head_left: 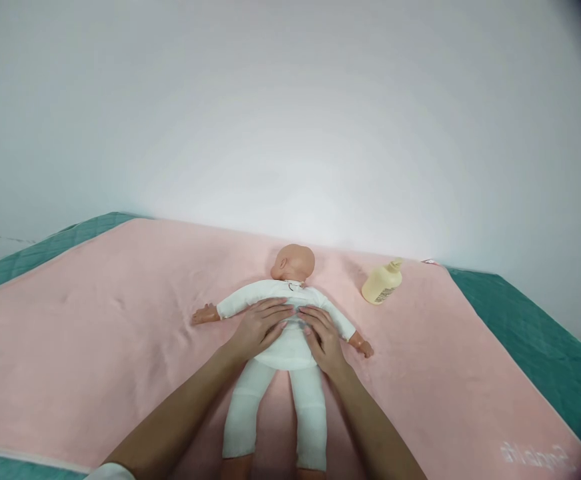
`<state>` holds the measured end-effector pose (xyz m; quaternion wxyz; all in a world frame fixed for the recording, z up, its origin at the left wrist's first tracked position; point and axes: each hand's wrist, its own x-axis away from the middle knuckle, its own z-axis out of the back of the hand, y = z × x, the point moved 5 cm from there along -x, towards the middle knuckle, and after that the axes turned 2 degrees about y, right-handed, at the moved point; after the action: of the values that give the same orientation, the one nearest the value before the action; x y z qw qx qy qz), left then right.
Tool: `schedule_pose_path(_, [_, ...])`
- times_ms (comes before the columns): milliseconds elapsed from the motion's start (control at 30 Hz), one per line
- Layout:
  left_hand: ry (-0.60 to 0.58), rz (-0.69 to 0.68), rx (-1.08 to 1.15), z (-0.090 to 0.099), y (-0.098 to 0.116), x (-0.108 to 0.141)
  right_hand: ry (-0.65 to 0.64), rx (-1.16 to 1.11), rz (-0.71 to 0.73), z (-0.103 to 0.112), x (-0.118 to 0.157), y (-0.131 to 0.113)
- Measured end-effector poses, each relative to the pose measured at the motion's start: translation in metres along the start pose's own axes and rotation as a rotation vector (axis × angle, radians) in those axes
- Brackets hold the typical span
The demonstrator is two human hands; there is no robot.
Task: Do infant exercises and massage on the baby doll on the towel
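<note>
A baby doll (290, 350) in a white top and white trousers lies face down, its head turned to the left and its arms spread out. My left hand (261, 328) rests flat on the left side of the doll's back, fingers extended toward the middle. On the right side of the back lies my right hand (323, 335), also flat with its fingers stretched. The fingertips of both hands come close together near the centre of the back. Neither hand grips anything.
A pale yellow pump bottle (381, 283) stands right of the doll's head. Beneath is a pink blanket (95, 333) over a green quilted cover (535, 340). A pale wall (290, 120) rises behind.
</note>
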<state>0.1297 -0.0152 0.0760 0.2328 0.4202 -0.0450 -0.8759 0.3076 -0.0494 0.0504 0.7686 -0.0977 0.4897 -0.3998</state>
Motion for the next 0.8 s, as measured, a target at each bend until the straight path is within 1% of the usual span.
schedule_pose_path(167, [-0.096,0.058,0.018,-0.003,-0.001,-0.002,-0.017,0.007,-0.027,-0.001,0.002,0.003])
schedule_pose_path(467, [-0.159,0.148,0.033,-0.005,-0.004,-0.004,-0.055,-0.044,-0.114,-0.001,-0.002,0.006])
schedule_pose_path(633, [-0.164,0.153,0.033,-0.006,-0.003,-0.004,-0.061,-0.063,-0.129,0.0,-0.005,0.006])
schedule_pose_path(800, [-0.107,0.117,0.056,0.004,-0.006,-0.008,-0.08,-0.05,-0.035,0.001,-0.012,0.005])
